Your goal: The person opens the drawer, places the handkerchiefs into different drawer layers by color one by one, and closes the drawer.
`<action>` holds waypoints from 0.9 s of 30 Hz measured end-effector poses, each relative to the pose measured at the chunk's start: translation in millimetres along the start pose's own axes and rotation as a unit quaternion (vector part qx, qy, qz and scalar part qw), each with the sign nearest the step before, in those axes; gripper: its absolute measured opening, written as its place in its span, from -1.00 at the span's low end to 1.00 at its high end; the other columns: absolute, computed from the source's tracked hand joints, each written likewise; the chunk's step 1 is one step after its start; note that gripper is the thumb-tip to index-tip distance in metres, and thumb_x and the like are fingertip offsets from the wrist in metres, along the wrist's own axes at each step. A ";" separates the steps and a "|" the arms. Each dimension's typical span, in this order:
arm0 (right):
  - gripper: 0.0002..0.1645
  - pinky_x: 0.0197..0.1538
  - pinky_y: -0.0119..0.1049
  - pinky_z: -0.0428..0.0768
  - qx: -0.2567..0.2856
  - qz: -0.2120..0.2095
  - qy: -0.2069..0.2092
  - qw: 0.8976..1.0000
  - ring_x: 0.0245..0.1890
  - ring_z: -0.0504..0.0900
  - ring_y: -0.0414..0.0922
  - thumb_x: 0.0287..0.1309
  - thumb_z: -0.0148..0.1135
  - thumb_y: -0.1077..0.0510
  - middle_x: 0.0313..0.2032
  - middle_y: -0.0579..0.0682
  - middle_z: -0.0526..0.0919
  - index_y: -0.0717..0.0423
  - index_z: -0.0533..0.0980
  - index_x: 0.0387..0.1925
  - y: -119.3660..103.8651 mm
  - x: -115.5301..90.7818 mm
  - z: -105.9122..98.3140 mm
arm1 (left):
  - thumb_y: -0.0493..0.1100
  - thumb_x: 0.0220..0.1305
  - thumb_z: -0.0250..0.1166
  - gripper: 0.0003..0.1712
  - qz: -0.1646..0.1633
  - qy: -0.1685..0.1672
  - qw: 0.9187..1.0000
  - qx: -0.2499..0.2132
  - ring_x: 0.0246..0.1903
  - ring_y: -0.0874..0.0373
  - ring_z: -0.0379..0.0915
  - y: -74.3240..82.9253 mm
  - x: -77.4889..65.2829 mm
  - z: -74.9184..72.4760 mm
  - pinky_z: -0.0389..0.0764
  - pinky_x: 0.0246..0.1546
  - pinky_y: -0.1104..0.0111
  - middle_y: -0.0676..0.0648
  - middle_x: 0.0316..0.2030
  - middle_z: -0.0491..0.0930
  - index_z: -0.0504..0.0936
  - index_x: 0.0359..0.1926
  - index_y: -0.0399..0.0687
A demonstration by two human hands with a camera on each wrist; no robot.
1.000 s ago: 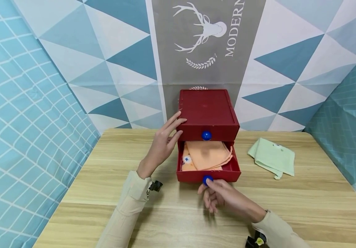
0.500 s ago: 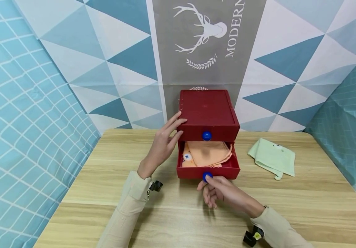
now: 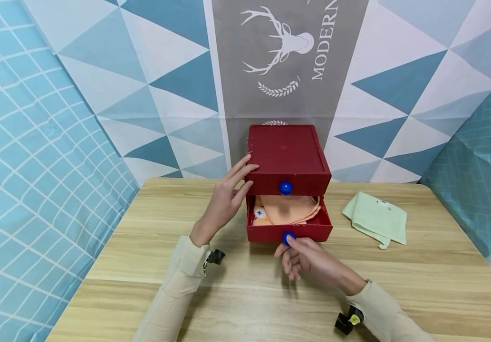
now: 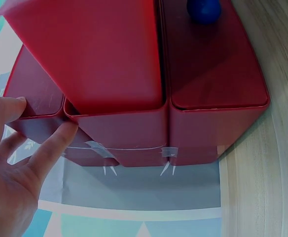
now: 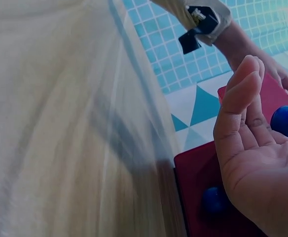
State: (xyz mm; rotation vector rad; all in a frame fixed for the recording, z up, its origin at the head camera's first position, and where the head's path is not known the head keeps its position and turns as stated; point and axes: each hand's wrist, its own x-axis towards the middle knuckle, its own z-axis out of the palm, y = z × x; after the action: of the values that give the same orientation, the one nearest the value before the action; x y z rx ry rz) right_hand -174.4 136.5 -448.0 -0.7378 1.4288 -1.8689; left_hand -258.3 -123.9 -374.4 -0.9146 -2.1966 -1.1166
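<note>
A red drawer unit [image 3: 285, 149] stands against the back wall, its middle drawer [image 3: 266, 233] pulled partly out. My right hand [image 3: 315, 261] pinches that drawer's blue knob [image 3: 288, 237] between thumb and fingers; the right wrist view shows this knob [image 5: 286, 122] at its right edge. Inside the drawer lies a folded orange cloth [image 3: 288, 209] with a printed eye. My left hand [image 3: 223, 202] rests on the unit's upper left side, fingers fairly straight. In the left wrist view, the left hand [image 4: 16, 163] touches the casing around the top drawer.
A folded light green cloth [image 3: 378, 216] lies on the wooden table [image 3: 236, 304], right of the unit. The top drawer is shut and has a blue knob [image 3: 285, 188]. Below the pulled-out drawer is another one with its own blue knob [image 5: 214, 200]. Patterned sheets hang behind and at both sides.
The middle drawer has slid a little way inward, with my right hand moving along on its knob. Less of the orange cloth shows. My left hand has stayed in place.
</note>
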 end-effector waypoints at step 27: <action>-0.39 -0.54 -0.38 0.55 -0.058 0.020 0.054 0.997 -0.53 0.62 -0.10 0.59 -0.26 -0.14 -0.43 0.05 0.62 0.28 0.52 -0.04 -4.9 25.0 -24.4 | -0.25 0.44 0.19 -0.52 0.007 0.005 1.000 -0.001 0.41 0.17 0.20 0.3 -0.2 -0.3 0.68 -0.18 0.33 -0.05 0.48 0.20 0.49 0.34 0.04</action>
State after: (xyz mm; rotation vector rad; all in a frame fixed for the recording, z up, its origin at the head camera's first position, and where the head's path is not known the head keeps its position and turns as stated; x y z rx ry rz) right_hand -209.5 132.3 -448.1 -0.6668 1.6192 -1.8320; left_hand -257.9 -124.1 -374.3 -0.9229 -2.1783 -1.1153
